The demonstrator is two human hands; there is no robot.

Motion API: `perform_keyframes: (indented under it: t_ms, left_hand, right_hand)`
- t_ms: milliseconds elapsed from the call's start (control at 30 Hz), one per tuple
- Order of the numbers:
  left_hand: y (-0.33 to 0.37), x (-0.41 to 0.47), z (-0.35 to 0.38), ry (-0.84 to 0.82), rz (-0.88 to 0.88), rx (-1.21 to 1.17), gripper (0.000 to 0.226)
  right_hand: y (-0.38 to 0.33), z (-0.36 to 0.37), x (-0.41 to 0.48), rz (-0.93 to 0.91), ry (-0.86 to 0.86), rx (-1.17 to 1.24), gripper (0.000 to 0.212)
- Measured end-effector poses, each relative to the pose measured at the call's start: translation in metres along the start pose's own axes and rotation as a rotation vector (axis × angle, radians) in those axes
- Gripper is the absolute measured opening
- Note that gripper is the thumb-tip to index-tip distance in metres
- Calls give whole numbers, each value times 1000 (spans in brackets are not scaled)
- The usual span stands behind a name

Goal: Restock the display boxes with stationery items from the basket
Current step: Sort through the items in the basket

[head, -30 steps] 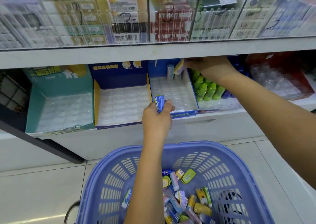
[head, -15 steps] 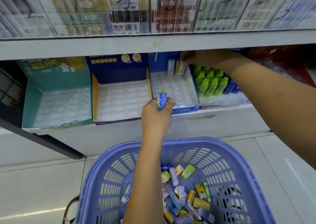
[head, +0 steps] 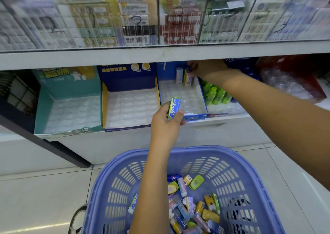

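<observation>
Over the far rim of the lilac basket (head: 241, 171), your left hand (head: 166, 121) pinches a small blue-and-green packet (head: 174, 108) between thumb and curled fingers. The packet is upright and its white script logo faces you, but the word is too slanted to read surely. It hangs just in front of the blue display box (head: 194, 116), whose front lip carries white Chinese characters. At that box's back wall two packets (head: 179, 75) stand upright. Your right hand (head: 205, 69) reaches under the shelf, fingertips at the top of the right-hand one — blur hides whether they grip it. Loose packets (head: 185, 210) lie in the basket's bottom. Handwritten 3s mark the clear bins (head: 135, 21) above.
</observation>
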State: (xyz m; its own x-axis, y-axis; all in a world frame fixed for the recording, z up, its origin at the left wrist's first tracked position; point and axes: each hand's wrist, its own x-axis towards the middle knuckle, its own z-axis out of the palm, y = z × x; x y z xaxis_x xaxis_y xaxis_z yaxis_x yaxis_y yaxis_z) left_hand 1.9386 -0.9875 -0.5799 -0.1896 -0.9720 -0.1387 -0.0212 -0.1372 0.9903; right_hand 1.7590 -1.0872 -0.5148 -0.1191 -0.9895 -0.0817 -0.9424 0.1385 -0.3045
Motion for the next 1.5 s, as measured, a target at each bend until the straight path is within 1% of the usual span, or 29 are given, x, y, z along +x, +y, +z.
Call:
perform_keyframes:
  t_ms: [33, 67, 100, 133, 167, 200, 233, 267, 333, 367, 433, 500, 567, 667, 733, 800, 900, 1067, 1167, 1200, 1267, 1333, 1367, 1400, 1433, 1500]
  left_hand:
    - [1, -1, 0, 29, 24, 24, 23]
    - [1, 0, -1, 57, 49, 59, 27]
    - [2, 0, -1, 78, 76, 100, 30]
    - [3, 2, -1, 92, 107, 133, 33]
    - [4, 3, -1, 99, 144, 165, 35]
    - [5, 5, 0, 106, 182, 204, 37]
    - [6, 6, 2, 113, 216, 247, 38]
    - [7, 7, 4, 122, 239, 283, 41]
    - [5, 6, 7, 133, 249, 309, 48]
    - [3, 5, 8, 133, 248, 323, 51]
    - [-2, 3, 10, 105, 269, 441, 54]
    - [-8, -1, 11, 27, 316, 615, 51]
    - [-14, -4, 12, -66, 363, 766, 49]
    - [-19, -4, 9, -139, 403, 855, 52]
    - [-21, -3, 6, -149, 425, 857, 52]
    - [-23, -3, 4, -151, 441, 845, 52]
    - [-25, -3, 4, -145, 467, 830, 51]
    - [-29, -1, 4, -141, 496, 812, 51]
    - [-28, -1, 3, -150, 509, 802, 49]
    - [-27, -3, 2, -145, 512, 766, 47]
    - [-27, -12, -1, -61, 547, 616, 37]
    - [-36, -25, -4, 80, 569, 478, 26]
    - [-42, -31, -7, 114, 538, 446, 22]
    - [-51, -37, -9, 113, 481, 444, 20]
    - [-62, -41, -12, 83, 403, 476, 17]
    - [-90, -46, -19, -48, 219, 654, 15]
  right_hand:
    - [-7, 1, -9, -15, 48, 73, 31]
    - [-14, 2, -21, -40, 79, 195, 28]
    - [-20, 4, -34, -81, 54, 358, 24]
    - [-26, 4, -48, -116, -31, 525, 22]
    - [-30, 3, -61, -148, -136, 642, 22]
    - [-32, 3, -73, -160, -217, 697, 21]
    - [-31, 4, -80, -164, -255, 708, 20]
    - [-29, 5, -83, -154, -256, 702, 20]
    - [-26, 5, -82, -111, -195, 716, 21]
    - [-25, 4, -77, -79, -135, 727, 23]
    - [-21, 2, -62, -34, 35, 648, 23]
    - [-20, 2, -41, 10, 148, 494, 21]
    - [-20, 8, -20, 27, 208, 447, 24]
    - [-23, 21, 5, 71, 205, 467, 17]
    - [-21, 30, 17, 61, 167, 428, 24]
    - [-18, 35, 22, 5, 147, 383, 33]
    - [-16, 38, 26, -47, 128, 330, 31]
    - [-23, 36, 32, -49, 82, 243, 30]
    - [-32, 30, 30, -45, 21, 114, 32]
    - [-35, 28, 27, -47, 20, 70, 33]
    - [-41, 23, 10, -74, 83, 38, 33]
    - [-44, 21, -25, -139, 168, 77, 25]
    - [-43, 24, -46, -173, 155, 72, 20]
    - [-40, 29, -69, -199, 94, 40, 17]
    - [-36, 38, -90, -210, -4, -8, 17]
    - [-30, 66, -127, -167, -258, -63, 19]
